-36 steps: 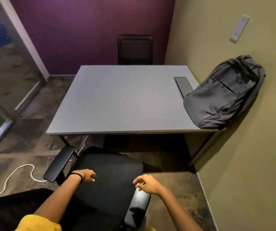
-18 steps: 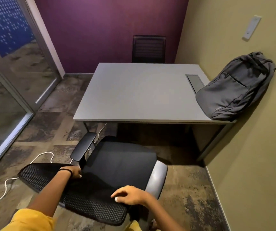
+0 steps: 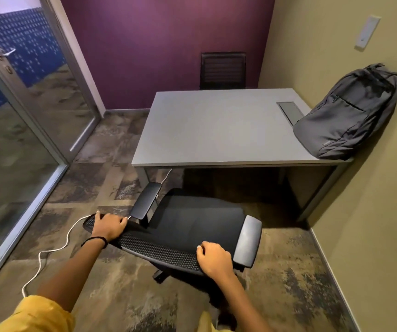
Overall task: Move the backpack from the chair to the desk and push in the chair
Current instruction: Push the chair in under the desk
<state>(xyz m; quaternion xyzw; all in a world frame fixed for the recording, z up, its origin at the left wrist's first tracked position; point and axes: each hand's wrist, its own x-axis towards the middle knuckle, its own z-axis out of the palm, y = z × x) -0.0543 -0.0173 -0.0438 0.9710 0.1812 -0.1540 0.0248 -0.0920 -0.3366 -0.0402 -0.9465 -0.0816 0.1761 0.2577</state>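
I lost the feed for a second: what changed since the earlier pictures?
Both hands came to the chair backrest: left hand and right hand now grip its top edge. Backpack stayed on the desk, against the wall.

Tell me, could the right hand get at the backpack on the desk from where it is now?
Probably not without stepping closer. The right hand grips the chair's backrest, and the chair's seat lies between the person and the desk. The backpack leans against the wall at the far right corner.
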